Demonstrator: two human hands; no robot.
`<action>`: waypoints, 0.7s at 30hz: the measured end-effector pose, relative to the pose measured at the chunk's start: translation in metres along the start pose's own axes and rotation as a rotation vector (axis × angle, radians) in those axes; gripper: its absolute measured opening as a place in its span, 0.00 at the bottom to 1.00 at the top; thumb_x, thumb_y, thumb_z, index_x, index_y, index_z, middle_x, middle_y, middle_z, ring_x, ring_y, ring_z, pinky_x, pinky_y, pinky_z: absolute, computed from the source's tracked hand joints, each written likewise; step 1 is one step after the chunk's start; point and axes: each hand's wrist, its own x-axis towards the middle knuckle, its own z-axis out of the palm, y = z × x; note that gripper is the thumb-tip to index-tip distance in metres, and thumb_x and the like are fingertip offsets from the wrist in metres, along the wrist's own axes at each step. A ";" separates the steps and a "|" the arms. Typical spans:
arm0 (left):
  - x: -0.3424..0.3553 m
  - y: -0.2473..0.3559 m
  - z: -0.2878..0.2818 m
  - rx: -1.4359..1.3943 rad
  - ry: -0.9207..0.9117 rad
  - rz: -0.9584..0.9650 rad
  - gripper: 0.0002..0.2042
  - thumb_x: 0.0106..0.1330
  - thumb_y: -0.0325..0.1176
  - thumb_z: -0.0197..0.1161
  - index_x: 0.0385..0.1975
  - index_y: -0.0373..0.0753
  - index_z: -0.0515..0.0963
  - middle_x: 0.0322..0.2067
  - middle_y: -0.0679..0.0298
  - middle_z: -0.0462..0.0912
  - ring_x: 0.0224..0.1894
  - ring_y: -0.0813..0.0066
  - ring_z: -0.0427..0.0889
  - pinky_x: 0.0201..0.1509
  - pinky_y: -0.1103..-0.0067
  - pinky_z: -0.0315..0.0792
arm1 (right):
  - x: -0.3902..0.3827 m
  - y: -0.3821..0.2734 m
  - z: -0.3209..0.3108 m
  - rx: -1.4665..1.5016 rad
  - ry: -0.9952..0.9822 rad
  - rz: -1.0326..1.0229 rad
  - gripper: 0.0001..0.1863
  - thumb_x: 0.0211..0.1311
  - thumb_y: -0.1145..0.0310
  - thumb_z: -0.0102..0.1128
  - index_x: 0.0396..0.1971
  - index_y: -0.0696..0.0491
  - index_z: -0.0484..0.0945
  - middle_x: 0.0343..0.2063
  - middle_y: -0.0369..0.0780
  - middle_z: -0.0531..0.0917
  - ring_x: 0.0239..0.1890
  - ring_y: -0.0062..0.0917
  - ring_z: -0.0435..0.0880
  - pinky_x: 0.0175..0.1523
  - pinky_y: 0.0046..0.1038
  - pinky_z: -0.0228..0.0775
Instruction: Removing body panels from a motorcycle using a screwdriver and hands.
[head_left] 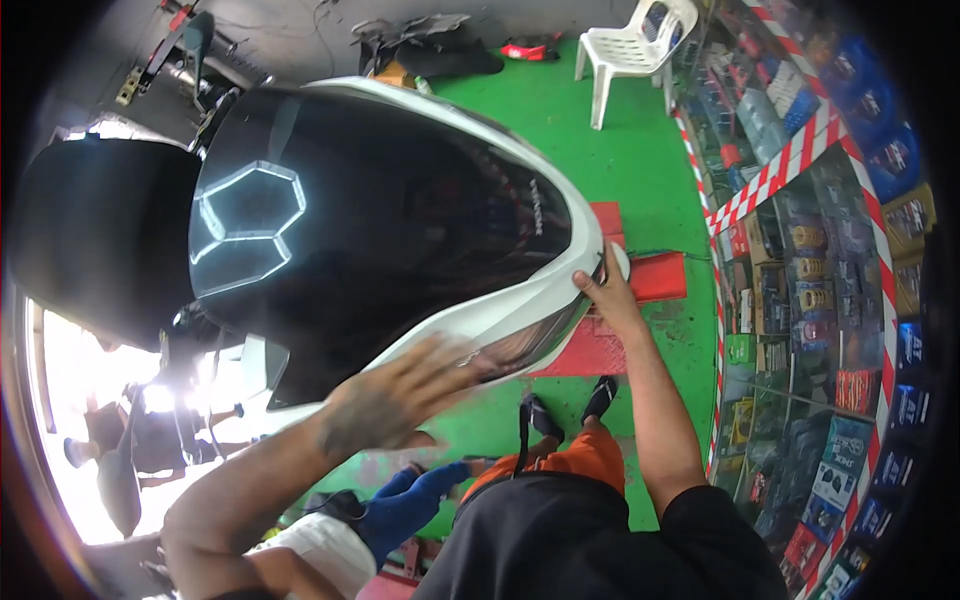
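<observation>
A large scooter front fills the middle, with a glossy dark windshield [400, 210] and a white front fairing [480, 315] along its edge. My right hand [605, 290] grips the fairing's nose, thumb on top and the other fingers largely hidden. Over the near side of the fairing, beside the headlight [530, 340], my left hand [405, 385] has its fingers stretched out. Motion blurs it, and whether it touches the surface I cannot tell. Hexagonal light reflections lie on the windshield.
A black seat [100, 240] and mirror [120, 480] lie left. Someone in a white shirt [320, 550] is at the lower left. A red ramp [580, 350] is on the green floor [560, 130]. A white chair [630, 50] and glass display case [800, 290] stand right.
</observation>
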 end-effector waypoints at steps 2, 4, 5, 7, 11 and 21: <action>0.046 -0.003 0.000 -0.179 0.193 0.014 0.41 0.60 0.73 0.53 0.76 0.69 0.60 0.80 0.67 0.55 0.81 0.64 0.54 0.84 0.53 0.46 | -0.003 -0.002 0.000 0.056 -0.022 -0.027 0.64 0.52 0.40 0.79 0.78 0.58 0.50 0.72 0.51 0.66 0.75 0.37 0.64 0.78 0.38 0.56; 0.052 -0.003 0.006 -0.209 0.198 0.012 0.42 0.61 0.72 0.54 0.77 0.69 0.58 0.80 0.67 0.53 0.81 0.64 0.52 0.84 0.54 0.47 | -0.003 0.001 -0.009 0.060 0.008 -0.031 0.61 0.54 0.42 0.79 0.78 0.57 0.53 0.70 0.49 0.68 0.74 0.36 0.65 0.77 0.37 0.57; 0.051 -0.003 0.008 -0.231 0.209 0.019 0.42 0.61 0.70 0.55 0.77 0.70 0.56 0.81 0.67 0.51 0.82 0.64 0.50 0.84 0.56 0.48 | 0.000 0.002 -0.007 0.089 0.022 -0.058 0.61 0.54 0.43 0.79 0.78 0.56 0.52 0.71 0.48 0.68 0.74 0.35 0.65 0.77 0.37 0.57; 0.046 -0.003 0.008 -0.211 0.227 0.039 0.43 0.62 0.69 0.56 0.78 0.68 0.54 0.81 0.66 0.50 0.82 0.64 0.50 0.84 0.58 0.47 | -0.001 -0.001 -0.009 0.120 0.009 -0.047 0.61 0.54 0.43 0.79 0.78 0.56 0.51 0.71 0.47 0.68 0.74 0.35 0.65 0.77 0.37 0.58; -0.014 0.007 -0.012 -0.294 0.186 0.023 0.39 0.65 0.69 0.53 0.77 0.70 0.54 0.80 0.67 0.53 0.80 0.64 0.55 0.83 0.60 0.50 | -0.003 0.001 -0.014 0.103 0.001 -0.001 0.64 0.54 0.41 0.78 0.79 0.55 0.48 0.74 0.48 0.64 0.76 0.36 0.62 0.78 0.37 0.55; 0.006 -0.004 0.001 -0.276 0.242 -0.103 0.38 0.63 0.66 0.59 0.75 0.67 0.62 0.78 0.67 0.58 0.80 0.66 0.55 0.84 0.60 0.49 | 0.001 0.015 -0.016 -0.023 0.017 0.007 0.59 0.62 0.42 0.73 0.80 0.57 0.46 0.75 0.50 0.61 0.77 0.37 0.60 0.79 0.36 0.54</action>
